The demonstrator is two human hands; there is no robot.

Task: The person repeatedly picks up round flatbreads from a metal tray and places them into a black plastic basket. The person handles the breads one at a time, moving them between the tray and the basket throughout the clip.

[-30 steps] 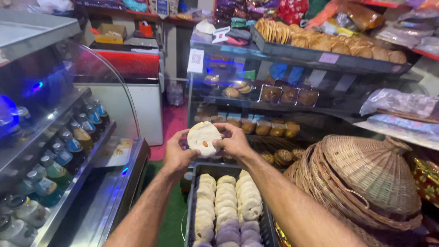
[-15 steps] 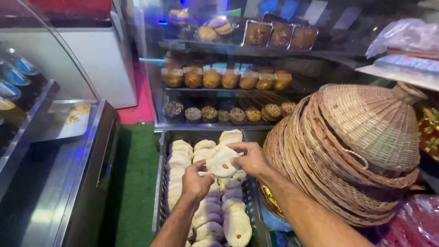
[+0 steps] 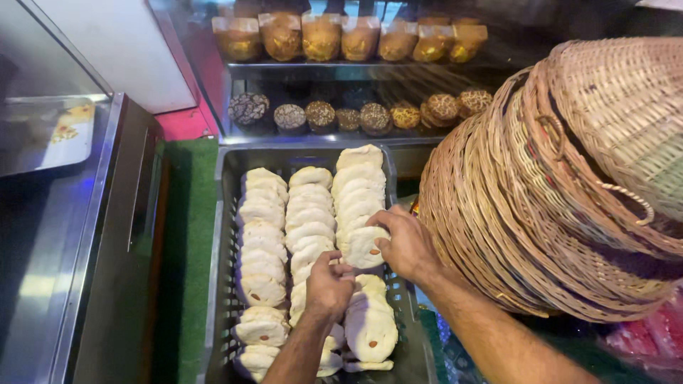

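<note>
Shop shelves (image 3: pixel 341 67) of packed baked goods fill the background. Below them, a pale round bun (image 3: pixel 363 247) sits in the right row of a dark crate (image 3: pixel 226 213), pinched between the right hand (image 3: pixel 405 244) and left hand (image 3: pixel 329 286). More buns (image 3: pixel 262 235) line rows left of the grip; stacked wicker baskets (image 3: pixel 562 178) stand to its right.

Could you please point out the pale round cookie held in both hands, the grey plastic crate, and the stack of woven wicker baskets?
pale round cookie with a brown nut on top (image 3: pixel 364 247), head view, on its top face.
grey plastic crate (image 3: pixel 229 186), head view, on its left wall.
stack of woven wicker baskets (image 3: pixel 569 185), head view, on the woven side.
</note>
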